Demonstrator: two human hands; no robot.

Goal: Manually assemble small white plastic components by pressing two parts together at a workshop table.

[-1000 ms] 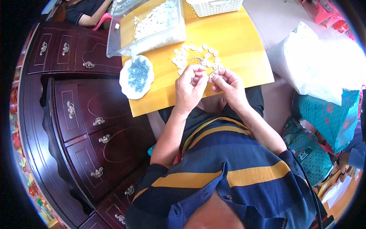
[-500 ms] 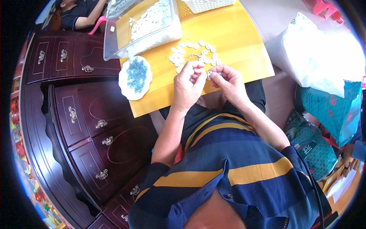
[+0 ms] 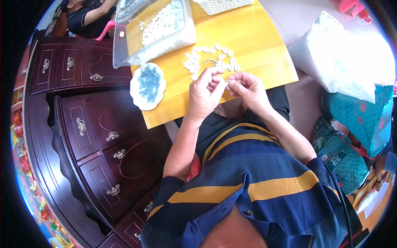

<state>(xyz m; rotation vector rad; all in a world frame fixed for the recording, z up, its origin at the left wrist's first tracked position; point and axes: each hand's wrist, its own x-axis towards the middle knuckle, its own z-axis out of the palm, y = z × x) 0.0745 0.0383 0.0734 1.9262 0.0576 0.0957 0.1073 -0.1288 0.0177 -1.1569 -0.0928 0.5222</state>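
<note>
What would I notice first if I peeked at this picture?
Probably the bright yellow square table at the top, with the person's left hand and right hand meeting over its near edge, pinching something tiny. Just beyond them lies a scatter of small white pieces, and to the left sits a white scalloped dish of little blue bits, beside the dark carved wooden cabinet.

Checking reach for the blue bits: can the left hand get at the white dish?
Probably yes: the white dish sits uncovered on the yellow table left of the left hand, nothing between, though its fingers pinch a small piece.
</note>
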